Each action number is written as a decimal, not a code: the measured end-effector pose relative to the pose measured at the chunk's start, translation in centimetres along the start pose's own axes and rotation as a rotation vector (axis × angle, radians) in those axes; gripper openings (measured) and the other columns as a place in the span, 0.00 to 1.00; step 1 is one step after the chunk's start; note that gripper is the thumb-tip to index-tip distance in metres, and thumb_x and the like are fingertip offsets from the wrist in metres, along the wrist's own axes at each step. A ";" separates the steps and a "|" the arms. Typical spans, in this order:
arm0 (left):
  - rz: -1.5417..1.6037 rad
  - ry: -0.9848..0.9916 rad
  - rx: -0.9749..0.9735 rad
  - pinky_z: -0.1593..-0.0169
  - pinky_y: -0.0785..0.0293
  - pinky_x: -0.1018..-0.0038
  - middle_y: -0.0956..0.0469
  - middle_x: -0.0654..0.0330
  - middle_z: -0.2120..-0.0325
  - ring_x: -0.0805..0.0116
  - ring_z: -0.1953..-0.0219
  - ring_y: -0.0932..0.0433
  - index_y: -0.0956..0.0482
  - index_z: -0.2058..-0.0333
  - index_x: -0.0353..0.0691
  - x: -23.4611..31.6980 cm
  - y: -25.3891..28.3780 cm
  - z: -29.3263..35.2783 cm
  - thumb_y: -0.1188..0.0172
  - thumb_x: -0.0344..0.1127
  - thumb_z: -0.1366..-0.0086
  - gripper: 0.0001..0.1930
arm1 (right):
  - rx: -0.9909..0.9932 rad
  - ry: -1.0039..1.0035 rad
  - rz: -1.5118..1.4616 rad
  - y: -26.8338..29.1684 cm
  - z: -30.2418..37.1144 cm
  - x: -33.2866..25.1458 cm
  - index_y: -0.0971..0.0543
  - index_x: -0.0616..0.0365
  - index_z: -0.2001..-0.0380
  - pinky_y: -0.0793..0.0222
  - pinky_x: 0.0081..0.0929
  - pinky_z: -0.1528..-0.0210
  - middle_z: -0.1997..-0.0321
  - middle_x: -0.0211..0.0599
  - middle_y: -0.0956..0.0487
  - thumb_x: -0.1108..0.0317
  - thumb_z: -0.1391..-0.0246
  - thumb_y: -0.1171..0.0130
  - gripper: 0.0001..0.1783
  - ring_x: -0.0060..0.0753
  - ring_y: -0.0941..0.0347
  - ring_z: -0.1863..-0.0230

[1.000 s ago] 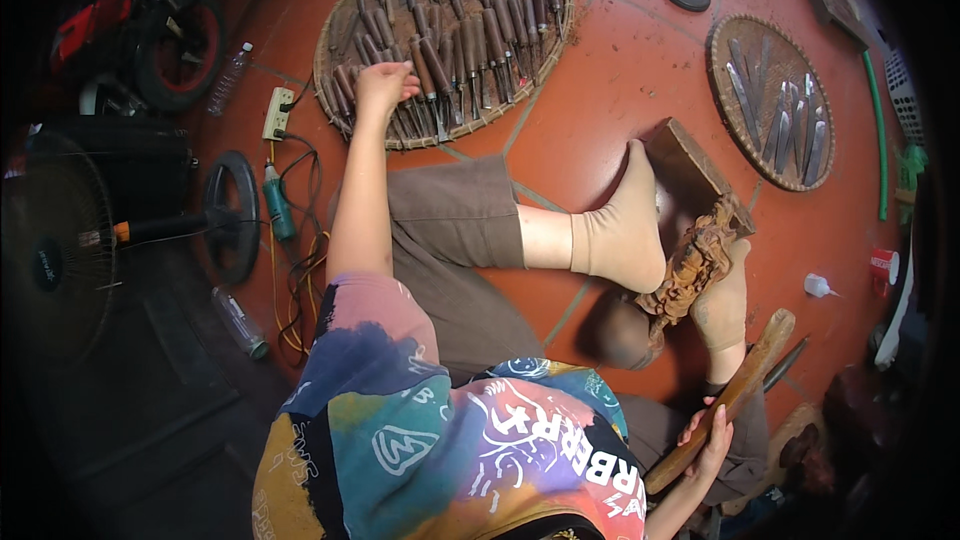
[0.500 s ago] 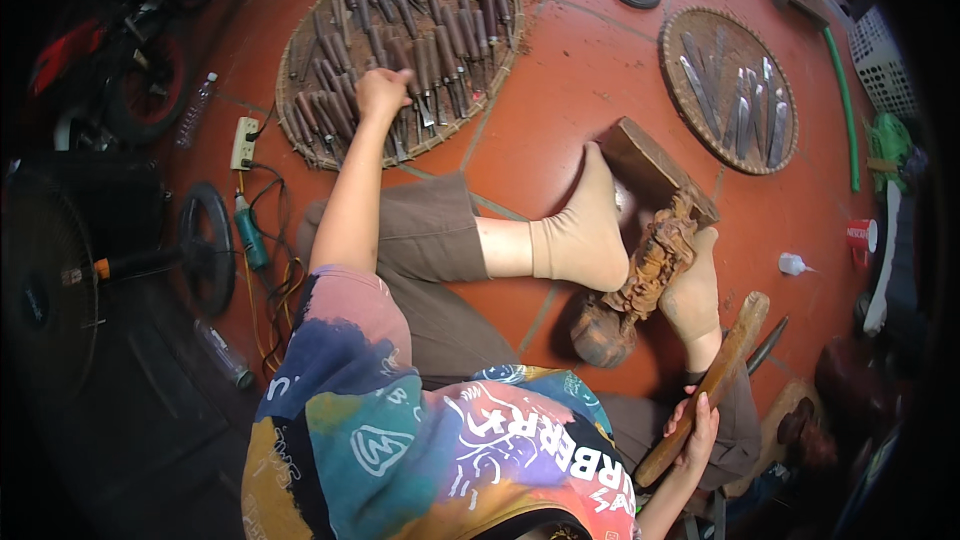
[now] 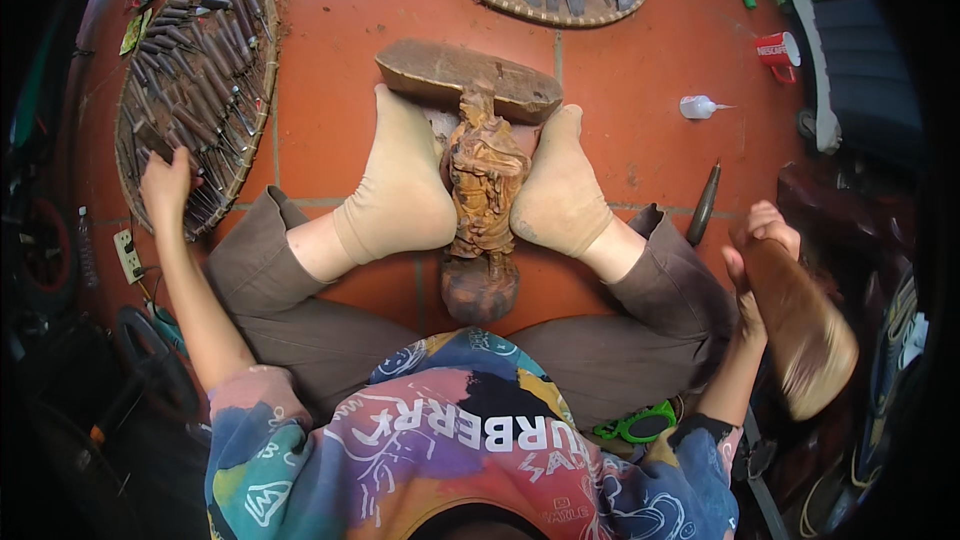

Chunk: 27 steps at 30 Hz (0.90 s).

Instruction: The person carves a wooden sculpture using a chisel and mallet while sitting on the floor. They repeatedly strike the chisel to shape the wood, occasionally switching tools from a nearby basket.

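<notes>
My left hand [image 3: 168,183] is at the near edge of a round woven basket [image 3: 262,135] full of wood-handled carving chisels [image 3: 215,75]. Its fingers are curled in among the handles; whether one is gripped is hidden. On the right, my right hand [image 3: 772,230] is wrapped round the narrow end of a wooden mallet [image 3: 810,325], whose broad end is smeared by motion. Between my socked feet lies a carved wooden figure [image 3: 485,180], its rounded head [image 3: 480,290] toward me and its flat wooden base [image 3: 470,75] beyond my toes.
A second woven tray [image 3: 640,0] with flat metal blades lies at the far side. To the right are a white squeeze bottle [image 3: 698,107], a red cup [image 3: 778,55] and a dark pointed horn-like piece [image 3: 706,205]. Green goggles [image 3: 645,424] lie by my right thigh; a power strip [image 3: 128,255] sits left.
The view has swung right, bringing the carved figure to the middle. My right hand has swung the mallet outward, its broad end now toward me. My left hand stays at the chisel basket.
</notes>
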<state>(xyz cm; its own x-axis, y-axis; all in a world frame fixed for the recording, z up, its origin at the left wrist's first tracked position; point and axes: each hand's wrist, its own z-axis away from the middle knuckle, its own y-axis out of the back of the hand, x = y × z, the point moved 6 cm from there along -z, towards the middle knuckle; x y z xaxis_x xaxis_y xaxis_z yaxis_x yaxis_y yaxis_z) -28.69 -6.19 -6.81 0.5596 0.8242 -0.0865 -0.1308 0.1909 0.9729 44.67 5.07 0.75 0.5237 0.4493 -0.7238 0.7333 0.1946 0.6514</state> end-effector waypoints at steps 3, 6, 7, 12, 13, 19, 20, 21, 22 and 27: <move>0.462 -0.335 0.136 0.67 0.31 0.67 0.21 0.58 0.82 0.66 0.78 0.24 0.20 0.66 0.37 7.1 5.1 7.5 0.49 0.52 0.34 0.22 | -0.016 0.203 0.117 -4.3 -4.4 -5.2 0.34 0.55 0.68 0.37 0.40 0.43 0.71 0.33 0.32 0.80 0.56 0.37 0.17 0.31 0.35 0.67; 0.859 -0.801 -0.153 0.67 0.29 0.70 0.22 0.58 0.71 0.70 0.71 0.24 0.23 0.56 0.34 18.2 6.6 19.0 0.43 0.42 0.38 0.18 | -0.037 0.230 0.010 -6.2 -3.0 -1.9 0.34 0.55 0.69 0.40 0.47 0.41 0.72 0.34 0.32 0.83 0.57 0.39 0.16 0.33 0.34 0.67; 0.930 -1.127 -0.262 0.69 0.28 0.70 0.23 0.57 0.70 0.67 0.71 0.23 0.24 0.54 0.35 22.3 7.1 23.1 0.41 0.40 0.39 0.18 | -0.028 0.204 -0.042 -6.5 -3.1 -3.2 0.34 0.55 0.70 0.39 0.48 0.41 0.73 0.34 0.31 0.84 0.58 0.40 0.17 0.32 0.34 0.67; 0.885 -1.775 -0.554 0.77 0.31 0.67 0.30 0.61 0.77 0.61 0.76 0.24 0.28 0.65 0.44 29.4 3.1 35.9 0.40 0.46 0.38 0.13 | 0.004 0.223 -0.094 -8.3 -2.2 -2.6 0.34 0.55 0.70 0.37 0.50 0.46 0.73 0.35 0.31 0.87 0.60 0.40 0.19 0.34 0.34 0.68; 0.876 -1.841 -0.492 0.78 0.32 0.69 0.32 0.63 0.77 0.65 0.76 0.25 0.26 0.63 0.46 30.2 2.7 36.5 0.40 0.46 0.39 0.12 | 0.023 0.244 -0.071 -8.0 -2.0 -2.5 0.34 0.55 0.70 0.37 0.49 0.46 0.72 0.35 0.31 0.87 0.60 0.40 0.19 0.34 0.34 0.68; 0.863 -1.868 -0.480 0.78 0.34 0.70 0.34 0.65 0.78 0.68 0.76 0.27 0.25 0.62 0.50 32.2 1.5 36.8 0.39 0.46 0.41 0.12 | 0.068 0.221 -0.059 -7.7 -3.1 -3.0 0.32 0.58 0.79 0.33 0.46 0.52 0.74 0.38 0.30 0.87 0.69 0.37 0.17 0.39 0.33 0.70; 0.845 -1.852 -0.486 0.78 0.34 0.70 0.34 0.65 0.78 0.68 0.76 0.27 0.24 0.61 0.51 32.5 1.2 36.8 0.38 0.45 0.41 0.12 | 0.059 0.206 -0.066 -7.9 -3.1 -2.8 0.32 0.57 0.79 0.34 0.45 0.52 0.74 0.37 0.30 0.87 0.68 0.37 0.17 0.38 0.33 0.70; 0.884 -1.833 -0.451 0.77 0.33 0.70 0.33 0.65 0.78 0.68 0.76 0.26 0.24 0.61 0.51 32.7 1.1 36.7 0.38 0.45 0.41 0.12 | 0.043 0.193 -0.073 -8.2 -3.3 -2.5 0.32 0.57 0.78 0.34 0.44 0.51 0.74 0.37 0.30 0.87 0.68 0.37 0.17 0.38 0.33 0.70; 0.922 -1.813 -0.415 0.77 0.33 0.70 0.32 0.65 0.77 0.68 0.76 0.26 0.24 0.60 0.51 33.1 0.9 36.5 0.37 0.45 0.42 0.12 | 0.039 0.189 -0.102 -8.4 -3.5 -2.3 0.32 0.57 0.78 0.34 0.44 0.50 0.74 0.37 0.30 0.87 0.67 0.37 0.17 0.37 0.33 0.70; 0.935 -1.737 -0.330 0.75 0.33 0.70 0.30 0.66 0.77 0.68 0.76 0.25 0.22 0.57 0.50 34.3 1.3 35.3 0.35 0.47 0.44 0.17 | -0.028 0.176 -0.187 -8.3 -3.7 -1.2 0.32 0.57 0.73 0.35 0.43 0.48 0.73 0.36 0.31 0.87 0.63 0.38 0.17 0.35 0.33 0.70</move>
<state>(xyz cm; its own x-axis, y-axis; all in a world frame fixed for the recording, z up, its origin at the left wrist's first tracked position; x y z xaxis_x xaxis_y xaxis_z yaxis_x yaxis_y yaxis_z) 19.20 3.50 -0.91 0.2630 -0.5543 0.7897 -0.8027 0.3284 0.4978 36.36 6.11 -2.90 0.2947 0.5480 -0.7829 0.7969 0.3112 0.5178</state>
